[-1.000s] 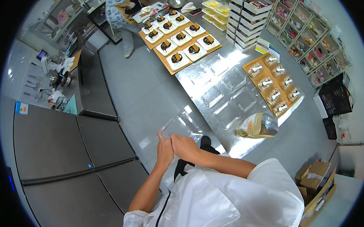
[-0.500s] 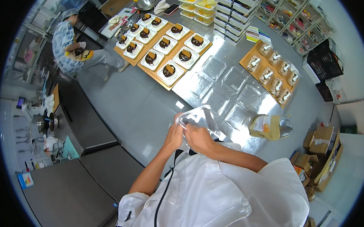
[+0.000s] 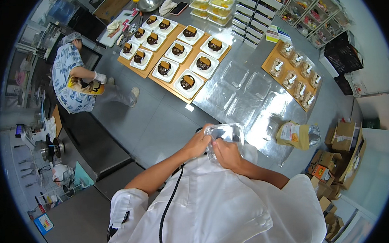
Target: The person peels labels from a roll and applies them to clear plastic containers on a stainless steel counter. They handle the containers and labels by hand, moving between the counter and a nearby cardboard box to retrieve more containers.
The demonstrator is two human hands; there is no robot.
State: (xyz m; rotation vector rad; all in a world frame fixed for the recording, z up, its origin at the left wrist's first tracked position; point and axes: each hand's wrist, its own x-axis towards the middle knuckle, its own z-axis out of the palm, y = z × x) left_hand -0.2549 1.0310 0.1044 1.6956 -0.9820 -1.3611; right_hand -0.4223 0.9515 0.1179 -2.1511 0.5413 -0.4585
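Note:
In front of my chest I hold a square clear plastic lid [image 3: 234, 129], tilted, over the near edge of the steel table. My left hand [image 3: 199, 144] grips its left edge. My right hand [image 3: 227, 153] is closed with its knuckles up, its fingers against the same side of the plastic and partly hidden. Whether it is one lid or a few nested together I cannot tell. Several similar clear plastic pieces [image 3: 235, 75] lie on the shiny steel table [image 3: 210, 88] beyond my hands.
Wooden boards [image 3: 182, 90] carry white trays of chocolate-topped desserts [image 3: 187, 82]. Another board [image 3: 268, 66] holds small packed cups [image 3: 289, 79]. A yellowish pouch [image 3: 290, 134] stands near the right edge. Stacked yellow-filled tubs [image 3: 222, 2] are at the back. A co-worker [image 3: 73, 77] walks at the left.
Both hands and the clear lid have shifted a little right in the view, and the lid's tilt has changed. The co-worker's posture has changed, one gloved hand now forward.

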